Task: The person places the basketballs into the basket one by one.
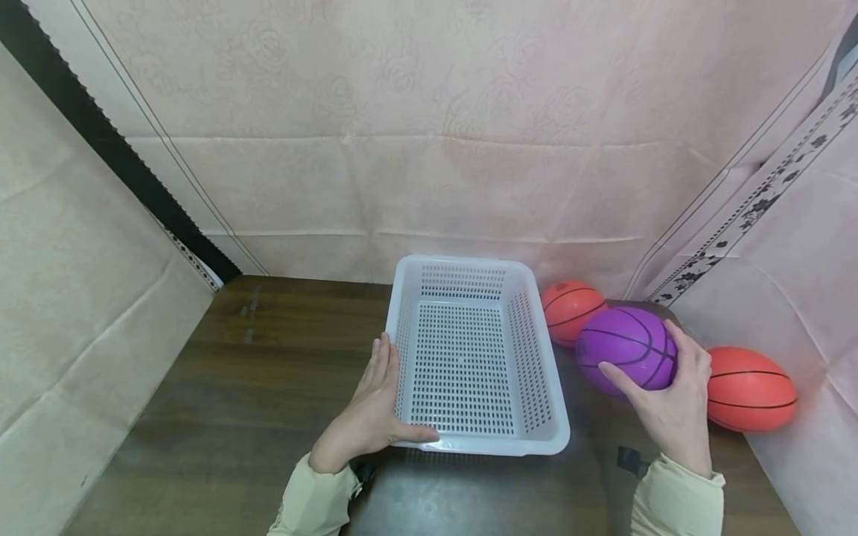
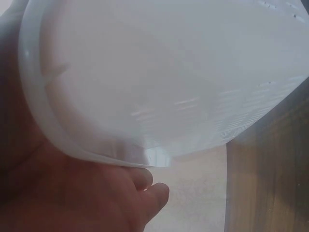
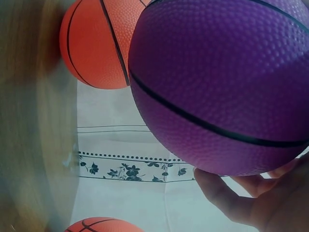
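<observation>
A purple basketball (image 1: 626, 350) is gripped by my right hand (image 1: 677, 398), thumb on its near side and fingers around its right side. In the right wrist view, the purple ball (image 3: 217, 92) appears raised off the tabletop. My left hand (image 1: 369, 409) rests against the near left corner of a white perforated plastic basket (image 1: 559, 428), its fingers straight along the left side and its thumb over the near rim. Nothing lies inside the basket. From the left wrist, the basket's wall (image 2: 169, 63) fills most of the view, with the fingertips (image 2: 157, 195) below the rim.
An orange basketball (image 1: 566, 301) sits beside the basket's far right corner, partly behind the purple ball. Another orange basketball (image 1: 751, 388) lies right of my right hand, by the cloth-covered side wall (image 1: 804, 298). Everything stands on a dark wooden table (image 1: 268, 387), with cloth (image 1: 429, 149) behind.
</observation>
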The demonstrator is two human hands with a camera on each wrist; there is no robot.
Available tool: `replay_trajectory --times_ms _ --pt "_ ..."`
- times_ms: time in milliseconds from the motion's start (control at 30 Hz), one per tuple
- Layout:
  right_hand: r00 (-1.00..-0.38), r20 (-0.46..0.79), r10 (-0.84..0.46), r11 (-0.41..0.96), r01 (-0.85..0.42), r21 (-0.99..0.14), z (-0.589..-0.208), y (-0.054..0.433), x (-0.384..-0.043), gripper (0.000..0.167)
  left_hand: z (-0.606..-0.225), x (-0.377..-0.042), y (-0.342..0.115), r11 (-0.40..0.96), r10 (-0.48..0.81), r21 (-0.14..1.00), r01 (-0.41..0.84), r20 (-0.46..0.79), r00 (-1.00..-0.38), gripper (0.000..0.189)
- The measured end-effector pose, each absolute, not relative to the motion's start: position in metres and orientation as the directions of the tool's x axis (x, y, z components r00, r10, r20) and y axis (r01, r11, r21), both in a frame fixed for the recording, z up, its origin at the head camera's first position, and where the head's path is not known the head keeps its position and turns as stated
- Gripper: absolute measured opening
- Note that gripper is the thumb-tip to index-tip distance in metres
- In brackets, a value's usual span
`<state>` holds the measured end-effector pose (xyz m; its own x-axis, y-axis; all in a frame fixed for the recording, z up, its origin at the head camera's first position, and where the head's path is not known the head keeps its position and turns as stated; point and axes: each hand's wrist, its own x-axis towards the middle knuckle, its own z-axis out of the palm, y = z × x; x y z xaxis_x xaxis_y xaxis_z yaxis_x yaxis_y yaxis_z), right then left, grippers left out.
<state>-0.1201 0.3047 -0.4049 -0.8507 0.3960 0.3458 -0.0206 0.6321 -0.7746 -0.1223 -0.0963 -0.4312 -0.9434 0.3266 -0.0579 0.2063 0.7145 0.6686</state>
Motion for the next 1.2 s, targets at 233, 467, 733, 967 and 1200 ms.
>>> replay_trajectory --times_ms 233,467,733,967,1200 --pt "-0.836 0.385 0.391 0.635 -0.057 -0.77 -0.4028 0.3027 -0.1194 0.104 -0.431 -0.1225 -0.0965 0.712 0.331 0.669 0.213 -0.052 -0.942 0.148" --pt "-0.84 0.405 0.36 0.652 -0.084 -0.754 -0.4017 0.3024 -0.1183 0.105 -0.431 -0.1224 -0.0963 0.712 0.326 0.671 0.207 -0.055 -0.944 0.149" --pt "-0.831 0.429 0.354 0.662 -0.101 -0.743 -0.4021 0.3018 -0.1169 0.107 -0.4299 -0.1214 -0.0957 0.705 0.325 0.683 0.192 -0.07 -0.943 0.149" --pt "-0.81 0.483 0.332 0.68 -0.149 -0.718 -0.402 0.3008 -0.1168 0.107 -0.4297 -0.1216 -0.096 0.705 0.325 0.682 0.195 -0.066 -0.944 0.149" --pt "-0.799 0.513 0.314 0.676 -0.191 -0.712 -0.4002 0.3006 -0.1169 0.108 -0.4286 -0.122 -0.0957 0.704 0.324 0.683 0.192 -0.068 -0.944 0.149"
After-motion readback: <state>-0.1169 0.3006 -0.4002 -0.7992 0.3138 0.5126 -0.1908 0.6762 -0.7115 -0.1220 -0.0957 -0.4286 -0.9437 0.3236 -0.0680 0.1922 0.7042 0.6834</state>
